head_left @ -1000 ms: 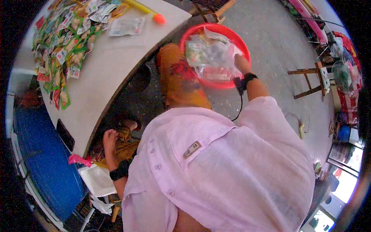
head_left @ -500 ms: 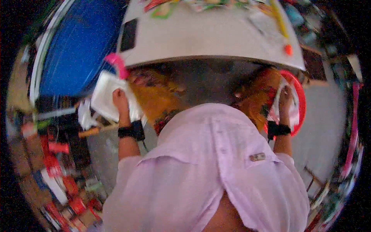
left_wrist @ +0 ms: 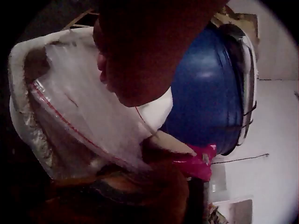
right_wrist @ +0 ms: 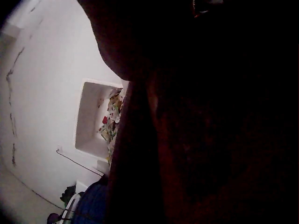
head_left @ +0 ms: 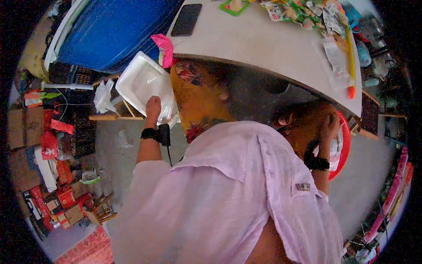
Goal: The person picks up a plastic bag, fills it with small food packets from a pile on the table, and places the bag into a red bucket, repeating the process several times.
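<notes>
In the head view my left hand (head_left: 153,110) is over the near edge of a white foam box (head_left: 127,86). The left wrist view shows this hand (left_wrist: 140,56) with bent fingertips against clear bags (left_wrist: 88,102) with a red line along the edge; whether it pinches one is unclear. My right hand (head_left: 329,127) lies at the thigh, beside a red basin (head_left: 346,145) that holds bags, and nothing shows in its loosely bent fingers. Dark in the right wrist view, the right hand (right_wrist: 126,42) shows no fingers clearly.
A pale table (head_left: 263,48) ahead carries a phone (head_left: 186,20), small colourful packets (head_left: 303,15), a clear bag (head_left: 336,57) and a yellow stick (head_left: 351,66). Pink plastic (head_left: 164,49) hangs at its left corner. A blue tub (head_left: 114,35) stands behind the foam box.
The head view has turned left. My right hand has left the bags in the red basin and come to the thigh. My left hand has moved from beside the thigh to the foam box.
</notes>
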The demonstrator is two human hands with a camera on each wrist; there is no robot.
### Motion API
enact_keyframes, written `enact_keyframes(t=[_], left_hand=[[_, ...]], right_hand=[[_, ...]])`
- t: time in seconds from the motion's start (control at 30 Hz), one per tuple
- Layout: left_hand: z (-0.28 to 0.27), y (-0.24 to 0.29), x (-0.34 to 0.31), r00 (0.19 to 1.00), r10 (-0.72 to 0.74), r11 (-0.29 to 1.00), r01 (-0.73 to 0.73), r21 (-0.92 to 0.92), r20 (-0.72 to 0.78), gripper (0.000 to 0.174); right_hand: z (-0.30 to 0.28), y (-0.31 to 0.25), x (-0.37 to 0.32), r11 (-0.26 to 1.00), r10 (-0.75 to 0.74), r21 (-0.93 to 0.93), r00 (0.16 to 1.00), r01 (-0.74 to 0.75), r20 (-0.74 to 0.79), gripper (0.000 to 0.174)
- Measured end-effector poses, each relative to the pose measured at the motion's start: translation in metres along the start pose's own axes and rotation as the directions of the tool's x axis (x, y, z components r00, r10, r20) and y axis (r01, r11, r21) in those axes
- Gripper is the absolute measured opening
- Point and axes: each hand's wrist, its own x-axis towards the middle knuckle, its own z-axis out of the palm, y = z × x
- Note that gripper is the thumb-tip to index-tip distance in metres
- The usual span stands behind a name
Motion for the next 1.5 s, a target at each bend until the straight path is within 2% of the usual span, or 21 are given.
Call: enact_keyframes(t=[0.13,0.23,0.37,0.43,0.47,0.5,0.57,0.6,0.67,0.77,0.83,0.87,0.93,1.0,1.1,1.17,1.23,1.3,1.4,1.47,1.5], left_hand=[[-0.028,0.021,0.004,0.984,0.113,0.993,-0.116,-0.011,-0.141,0.019],[-0.055,0.049,0.006,0.952,-0.05,0.97,-0.025,-0.243,-0.302,0.016],[-0.092,0.099,0.018,0.864,0.019,0.895,-0.24,-0.377,-0.504,0.012],[-0.114,0.143,0.021,0.882,0.063,0.87,-0.278,-0.408,-0.467,0.011],[-0.123,0.165,0.025,0.944,-0.03,0.881,-0.13,-0.454,-0.328,0.009],[-0.117,0.173,0.032,0.931,0.045,0.823,-0.24,-0.515,-0.363,0.008],[-0.116,0.217,0.034,0.932,0.146,0.746,-0.323,-0.582,-0.331,0.008],[-0.111,0.237,0.037,0.882,0.251,0.801,-0.42,-0.426,-0.398,0.007],[-0.085,0.286,0.033,0.766,0.442,0.658,-0.63,-0.411,-0.466,0.007],[-0.054,0.329,0.023,0.849,0.458,0.699,-0.527,-0.483,-0.263,0.009],[-0.031,0.342,0.017,0.849,0.511,0.641,-0.482,-0.597,-0.137,0.008],[-0.016,0.348,0.015,0.821,0.548,0.632,-0.532,-0.564,-0.161,0.01],[-0.019,0.363,-0.003,0.836,0.541,0.673,-0.497,-0.548,-0.093,0.012],[-0.022,0.371,-0.007,0.862,0.506,0.744,-0.416,-0.523,0.035,0.016],[-0.033,0.376,-0.009,0.882,0.434,0.69,-0.196,-0.697,0.183,0.018],[-0.022,0.371,0.003,0.88,0.434,0.726,-0.215,-0.653,0.193,0.019],[-0.02,0.373,0.011,0.882,0.429,0.754,-0.231,-0.615,0.194,0.019],[-0.025,0.379,0.014,0.888,0.42,0.774,-0.242,-0.585,0.188,0.018],[-0.016,0.38,0.027,0.907,0.418,0.76,-0.383,-0.525,-0.057,0.015],[-0.018,0.378,0.035,0.837,0.479,0.746,-0.546,-0.38,-0.263,0.013],[-0.02,0.377,0.036,0.783,0.51,0.735,-0.612,-0.294,-0.355,0.012]], right_hand=[[0.004,0.011,-0.004,0.993,-0.019,-0.116,1.0,0.019,0.008,0.026],[0.001,0.008,0.0,0.997,0.032,-0.079,0.996,-0.026,0.082,0.025],[0.002,0.012,0.008,0.99,0.108,0.089,0.992,-0.113,0.064,0.024],[-0.013,-0.03,0.023,0.991,0.132,-0.037,0.99,-0.13,0.053,0.024],[-0.002,-0.031,0.029,0.992,0.071,0.108,0.997,-0.068,-0.023,0.024],[0.009,-0.031,0.038,0.97,0.016,0.244,0.994,0.01,-0.105,0.024],[0.001,-0.068,0.057,0.898,0.209,0.351,0.959,-0.266,0.192,0.022],[0.012,-0.09,0.066,0.824,0.151,0.496,0.949,-0.275,0.277,0.023],[0.03,-0.122,0.083,0.757,0.002,0.626,0.958,-0.189,0.287,0.024],[0.07,-0.154,0.095,0.727,-0.291,0.674,0.949,0.134,0.125,0.031],[0.054,-0.201,0.1,0.57,0.026,0.673,0.829,-0.472,0.559,0.035],[0.07,-0.202,0.1,0.61,0.004,0.648,0.82,-0.456,0.573,0.031],[0.138,-0.188,0.103,0.821,-0.27,0.57,0.906,0.04,0.325,0.024],[0.161,-0.187,0.104,0.843,-0.314,0.521,0.908,0.132,0.278,0.018],[0.162,-0.181,0.105,0.846,-0.27,0.534,0.856,-0.008,0.441,0.02],[0.16,-0.179,0.108,0.9,-0.372,0.399,0.783,0.174,0.499,0.023],[0.128,-0.195,0.118,0.813,-0.526,0.08,0.668,0.577,0.527,0.02],[0.137,-0.19,0.12,0.826,-0.541,0.177,0.667,0.535,0.512,0.018],[0.153,-0.181,0.138,0.866,-0.498,0.367,0.634,0.339,0.591,0.018],[0.154,-0.17,0.152,0.778,-0.616,0.45,0.674,0.438,0.409,0.018],[0.147,-0.159,0.159,0.663,-0.727,0.418,0.668,0.621,0.16,0.018]])
